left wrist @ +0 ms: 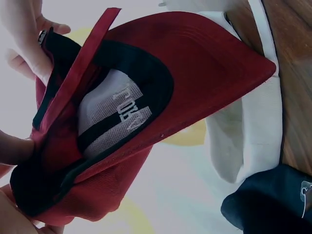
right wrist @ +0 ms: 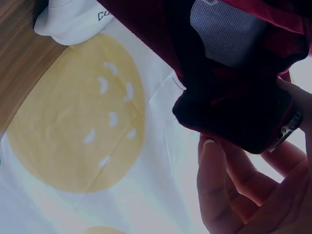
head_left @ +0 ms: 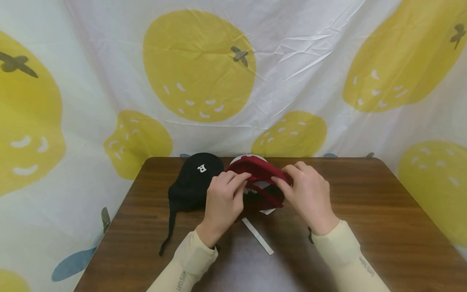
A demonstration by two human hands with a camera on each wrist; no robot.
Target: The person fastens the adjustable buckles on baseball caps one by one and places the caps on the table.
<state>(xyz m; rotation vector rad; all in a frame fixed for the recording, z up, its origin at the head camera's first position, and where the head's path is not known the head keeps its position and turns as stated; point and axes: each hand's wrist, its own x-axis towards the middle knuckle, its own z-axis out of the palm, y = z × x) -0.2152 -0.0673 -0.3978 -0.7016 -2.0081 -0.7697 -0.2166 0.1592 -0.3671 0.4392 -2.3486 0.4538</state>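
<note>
Both hands hold a dark red baseball cap raised over the table, its underside and opening facing me. My left hand pinches the left part of its edge, and my right hand pinches the right part. In the left wrist view, the cap's brim, black inner band, pale mesh lining with white lettering and red back strap are visible. The right wrist view shows my right fingers at the dark edge, near a small metal buckle. Some fingers are hidden by the fabric.
A black hat with a white letter and a dangling tie rests at the table's back left. Behind the red cap is a white hat, mostly hidden from the head view. A white strip lies on the wooden table. A lemon-print curtain hangs behind.
</note>
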